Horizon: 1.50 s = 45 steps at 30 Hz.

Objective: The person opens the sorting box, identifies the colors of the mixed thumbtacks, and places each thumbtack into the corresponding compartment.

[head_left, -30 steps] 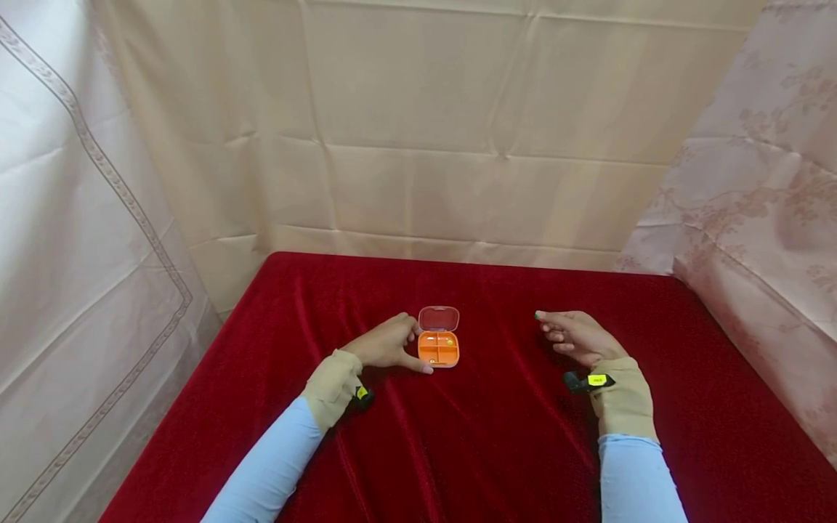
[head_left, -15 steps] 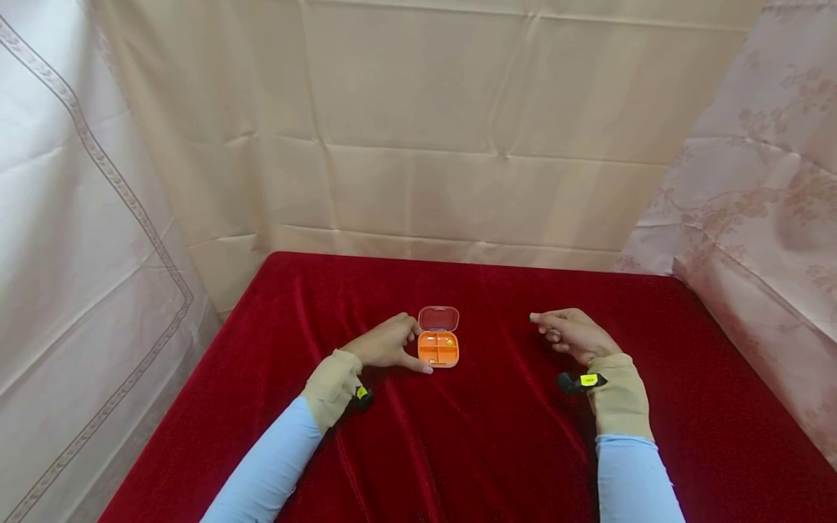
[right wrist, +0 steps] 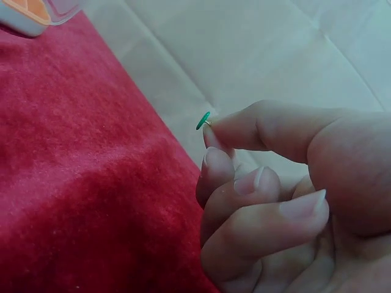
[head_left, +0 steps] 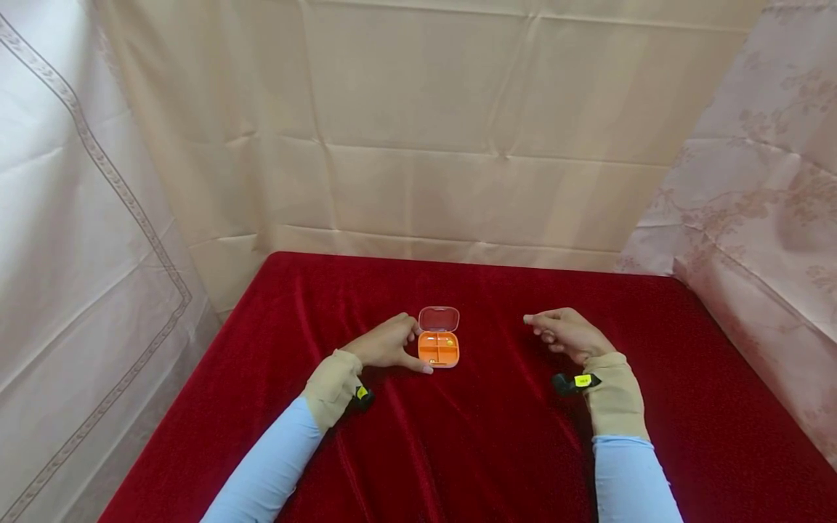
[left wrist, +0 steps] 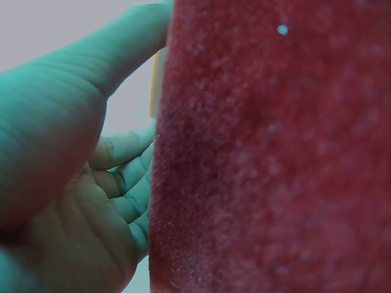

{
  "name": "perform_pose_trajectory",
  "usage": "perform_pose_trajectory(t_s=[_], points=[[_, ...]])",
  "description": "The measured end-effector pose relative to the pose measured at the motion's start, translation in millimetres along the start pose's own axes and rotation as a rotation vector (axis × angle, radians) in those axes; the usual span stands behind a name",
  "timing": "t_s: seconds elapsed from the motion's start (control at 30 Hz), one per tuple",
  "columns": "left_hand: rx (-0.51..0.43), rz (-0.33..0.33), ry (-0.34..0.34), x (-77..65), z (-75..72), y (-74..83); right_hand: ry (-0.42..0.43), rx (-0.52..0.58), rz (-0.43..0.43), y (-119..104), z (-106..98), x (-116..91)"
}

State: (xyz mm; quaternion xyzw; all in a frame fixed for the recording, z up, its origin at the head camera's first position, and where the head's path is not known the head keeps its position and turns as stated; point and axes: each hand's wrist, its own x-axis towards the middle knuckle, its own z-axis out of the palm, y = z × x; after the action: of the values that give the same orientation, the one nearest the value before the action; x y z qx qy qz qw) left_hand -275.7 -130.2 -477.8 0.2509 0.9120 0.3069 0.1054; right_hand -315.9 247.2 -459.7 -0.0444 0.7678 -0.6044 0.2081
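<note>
A small orange pill box (head_left: pixel 447 355) lies on the red cloth, its clear lid (head_left: pixel 439 318) flipped back. A divider splits it into several compartments; small yellowish bits show in some. My left hand (head_left: pixel 389 343) holds the box at its left side, thumb at the front corner and fingers at the back corner. Only a sliver of the box shows in the left wrist view, behind the cloth's edge. To the right, my right hand (head_left: pixel 570 332) pinches a green thumbtack (right wrist: pixel 203 121) between thumb and index fingertips, its other fingers curled. The tack's flat head faces left, toward the box.
Red velvet cloth (head_left: pixel 497 436) with a few creases covers the table. A beige curtain (head_left: pixel 418 145) hangs behind it, with pale patterned fabric (head_left: pixel 771 189) on the right and white fabric (head_left: pixel 72 240) on the left.
My right hand has moved slightly left with the thumbtack, toward the pill box. The left hand and the box have stayed in place.
</note>
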Motion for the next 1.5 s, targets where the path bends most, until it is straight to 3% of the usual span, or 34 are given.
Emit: perform_pose_trajectory(t_s=[1.5], points=[[0.007,0.000,-0.009,2.2,0.4,-3.9,-0.080,-0.103,-0.004,-20.4,36.3,2.6]])
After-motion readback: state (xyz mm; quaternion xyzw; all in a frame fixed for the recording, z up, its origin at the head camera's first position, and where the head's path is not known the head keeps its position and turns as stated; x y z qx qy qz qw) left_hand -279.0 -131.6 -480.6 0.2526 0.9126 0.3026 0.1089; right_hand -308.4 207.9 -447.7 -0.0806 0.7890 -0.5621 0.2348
